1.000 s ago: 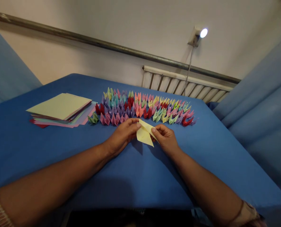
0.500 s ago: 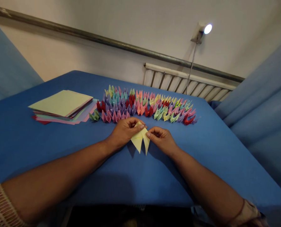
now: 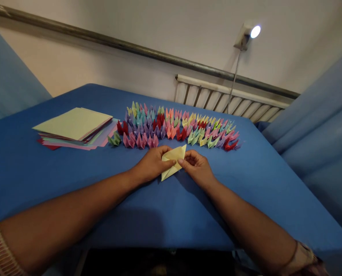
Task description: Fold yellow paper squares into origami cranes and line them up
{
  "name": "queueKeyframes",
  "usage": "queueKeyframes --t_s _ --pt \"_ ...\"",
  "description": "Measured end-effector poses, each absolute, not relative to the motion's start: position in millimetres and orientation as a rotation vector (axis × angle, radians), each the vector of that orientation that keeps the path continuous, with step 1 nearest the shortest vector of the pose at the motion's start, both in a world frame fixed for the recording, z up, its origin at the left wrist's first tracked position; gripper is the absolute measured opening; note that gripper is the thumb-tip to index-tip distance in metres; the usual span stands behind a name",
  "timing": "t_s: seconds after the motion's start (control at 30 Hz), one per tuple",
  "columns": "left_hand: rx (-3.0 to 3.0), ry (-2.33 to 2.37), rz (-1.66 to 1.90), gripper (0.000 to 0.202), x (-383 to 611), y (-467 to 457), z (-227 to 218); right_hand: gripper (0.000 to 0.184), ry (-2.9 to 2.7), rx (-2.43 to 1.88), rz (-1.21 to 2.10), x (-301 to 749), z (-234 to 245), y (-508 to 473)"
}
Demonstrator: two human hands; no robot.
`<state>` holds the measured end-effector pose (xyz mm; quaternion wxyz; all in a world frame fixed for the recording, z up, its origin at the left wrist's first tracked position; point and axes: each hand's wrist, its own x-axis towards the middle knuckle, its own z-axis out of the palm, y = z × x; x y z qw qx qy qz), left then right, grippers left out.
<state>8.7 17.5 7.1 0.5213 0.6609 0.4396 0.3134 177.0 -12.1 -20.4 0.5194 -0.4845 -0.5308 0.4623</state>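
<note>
A pale yellow folded paper piece (image 3: pixel 173 161) lies between my two hands on the blue table (image 3: pixel 188 207). My left hand (image 3: pixel 152 165) pinches its left side, thumb on top of the paper. My right hand (image 3: pixel 197 168) grips its right edge with thumb and fingers closed. Just behind my hands stand rows of several small folded paper pieces (image 3: pixel 176 128) in pink, purple, red, green and yellow.
A stack of coloured square paper sheets (image 3: pixel 76 128) lies at the left of the table. A white radiator (image 3: pixel 231 101) and a metal rail run along the wall behind. A lit lamp (image 3: pixel 250 33) hangs on the wall. Blue fabric panels stand left and right.
The yellow piece was turned and folded: its two points hung down half a second ago, now it lies as one flat slanted shape. Both hands stayed on it.
</note>
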Motion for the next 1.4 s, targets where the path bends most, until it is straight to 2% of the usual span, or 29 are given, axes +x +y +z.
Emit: queueKeyframes --t_s 0.2,0.3,0.47,0.73,1.0,1.23,1.4 --pt "1.554 1.028 0.829 0.029 11.1 12.8 9.6 0.029 -1.241 -1.146 1.156 177.6 -14.8 -11.0" --pt "1.500 1.063 0.856 0.022 10.7 14.2 10.5 0.029 -1.205 -1.169 1.139 177.3 -13.5 -12.6" --pt "1.711 1.169 0.880 0.012 6.1 19.3 7.4 0.030 -1.217 -1.172 1.227 171.7 -19.4 -15.9" --pt "1.931 1.252 0.912 0.012 4.8 15.6 9.6 0.031 -1.127 -1.199 1.290 166.3 -20.7 -14.6" --pt "1.784 1.046 1.026 0.007 5.4 14.1 7.2 0.039 -0.988 -1.160 1.391 165.3 -18.1 -13.8" --pt "1.784 0.976 0.969 0.007 7.4 11.7 7.5 0.038 -0.979 -1.188 1.374 169.2 -19.5 -12.0" --pt "1.540 0.897 0.954 0.020 10.0 13.4 10.7 0.042 -0.938 -1.090 1.400 172.7 -19.9 -11.3"
